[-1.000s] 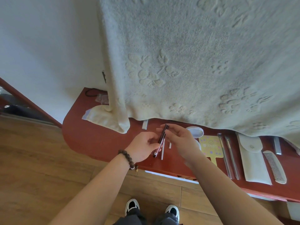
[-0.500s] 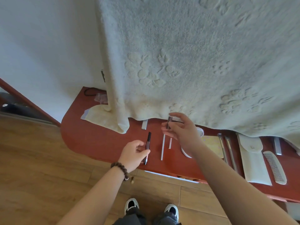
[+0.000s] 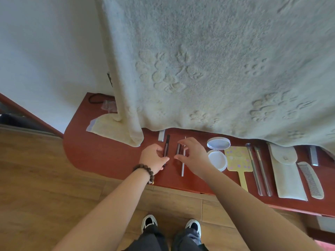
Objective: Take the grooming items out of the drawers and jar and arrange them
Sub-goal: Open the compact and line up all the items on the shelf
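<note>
Left hand (image 3: 153, 160) low on the red shelf (image 3: 108, 156), fingers curled against a dark pen (image 3: 166, 148) lying flat there; whether pinched or only touched, cannot tell. Right hand (image 3: 194, 154) spread open over a short dark cap (image 3: 178, 149), thumb and forefinger at its ends, just beside a thin silver stick (image 3: 183, 164). Farther right, in a row: open compact (image 3: 217, 154), yellow mirror (image 3: 237, 160), two tubes (image 3: 259, 171), pouch (image 3: 286, 174), comb (image 3: 310, 180).
</note>
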Demonstrator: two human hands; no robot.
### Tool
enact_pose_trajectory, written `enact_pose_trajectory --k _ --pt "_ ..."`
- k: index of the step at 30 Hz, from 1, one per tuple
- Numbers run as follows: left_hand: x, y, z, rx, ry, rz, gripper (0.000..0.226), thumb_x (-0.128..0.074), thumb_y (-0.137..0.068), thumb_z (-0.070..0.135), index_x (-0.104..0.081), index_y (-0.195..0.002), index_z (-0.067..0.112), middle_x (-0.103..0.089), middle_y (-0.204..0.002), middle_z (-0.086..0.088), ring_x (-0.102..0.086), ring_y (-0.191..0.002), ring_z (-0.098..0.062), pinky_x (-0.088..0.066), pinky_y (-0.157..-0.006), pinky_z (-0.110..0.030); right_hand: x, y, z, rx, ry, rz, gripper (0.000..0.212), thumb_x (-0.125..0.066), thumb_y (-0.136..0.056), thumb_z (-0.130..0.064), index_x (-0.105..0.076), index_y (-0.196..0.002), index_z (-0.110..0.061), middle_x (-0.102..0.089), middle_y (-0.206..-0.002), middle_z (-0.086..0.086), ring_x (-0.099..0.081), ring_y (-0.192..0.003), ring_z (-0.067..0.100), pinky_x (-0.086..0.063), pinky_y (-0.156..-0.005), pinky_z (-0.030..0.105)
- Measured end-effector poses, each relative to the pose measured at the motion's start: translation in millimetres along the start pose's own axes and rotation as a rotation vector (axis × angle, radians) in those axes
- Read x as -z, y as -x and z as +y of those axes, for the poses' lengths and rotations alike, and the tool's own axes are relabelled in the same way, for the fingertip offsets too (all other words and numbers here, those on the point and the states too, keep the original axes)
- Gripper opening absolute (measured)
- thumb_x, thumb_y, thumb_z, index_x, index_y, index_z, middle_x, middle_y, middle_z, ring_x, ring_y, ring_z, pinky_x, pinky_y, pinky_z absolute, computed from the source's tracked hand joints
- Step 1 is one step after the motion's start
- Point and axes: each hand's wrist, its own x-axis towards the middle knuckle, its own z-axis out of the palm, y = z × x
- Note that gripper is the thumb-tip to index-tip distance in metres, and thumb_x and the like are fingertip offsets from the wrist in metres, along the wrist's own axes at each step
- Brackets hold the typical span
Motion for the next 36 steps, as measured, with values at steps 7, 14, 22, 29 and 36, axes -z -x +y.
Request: enact_pose_trajectory --k 7,14,22,29,36 --pt "-8 -7 -5 -0.05 -0.284 0.07 0.023 -0.072 -0.079 0.029 -0.062 -0.096 0.016 -0.062 -0.087 0.004 -0.059 -0.081 -0.014 -0.047 -0.07 -0.026 -18 -9 1 0.084 0.474 -0.091 0.052 -0.064 -0.083 -0.042 -0.053 -0.13 -0.022 -0.052 -0.13 -0.004 -0.039 -0.122 0.021 -0.032 -0.098 0.037" --pt "-15 -6 -10 -0.052 -0.348 0.07 0.029 -0.07 -0.08 0.034 -0.06 -0.1 0.016 -0.066 -0.092 -0.002 -0.061 -0.086 -0.02 -0.048 -0.068 -0.029 -25 -11 1 0.106 0.535 -0.072 0.051 -0.063 -0.084 -0.043 -0.054 -0.129 -0.021 -0.051 -0.129 -0.002 -0.04 -0.122 0.022 -0.031 -0.098 0.038" --pt "-14 -4 -9 -0.081 -0.381 0.066 0.026 -0.067 -0.083 0.034 -0.059 -0.099 0.015 -0.066 -0.092 -0.002 -0.063 -0.086 -0.02 -0.048 -0.067 -0.029 -26 -6 -1 0.092 0.544 -0.073 0.057 -0.06 -0.085 -0.045 -0.047 -0.135 -0.02 -0.047 -0.133 -0.001 -0.038 -0.126 0.021 -0.031 -0.101 0.037" --pt "-10 2 -10 -0.1 -0.407 0.066 0.03 -0.063 -0.086 0.037 -0.059 -0.105 0.015 -0.066 -0.095 -0.002 -0.062 -0.09 -0.019 -0.05 -0.072 -0.029 -9 10 3 0.081 0.41 -0.027 0.066 -0.061 -0.087 -0.04 -0.036 -0.144 -0.019 -0.044 -0.14 0.0 -0.034 -0.131 0.022 -0.03 -0.107 0.037" --pt "-11 17 -8 -0.158 -0.46 0.077 0.029 -0.057 -0.09 0.037 -0.058 -0.11 0.016 -0.063 -0.102 -0.002 -0.061 -0.092 -0.018 -0.051 -0.073 -0.029 8 35 18 0.012 0.297 0.055 0.052 -0.059 -0.089 -0.029 -0.046 -0.138 -0.016 -0.05 -0.133 0.002 -0.04 -0.126 0.022 -0.032 -0.107 0.033"
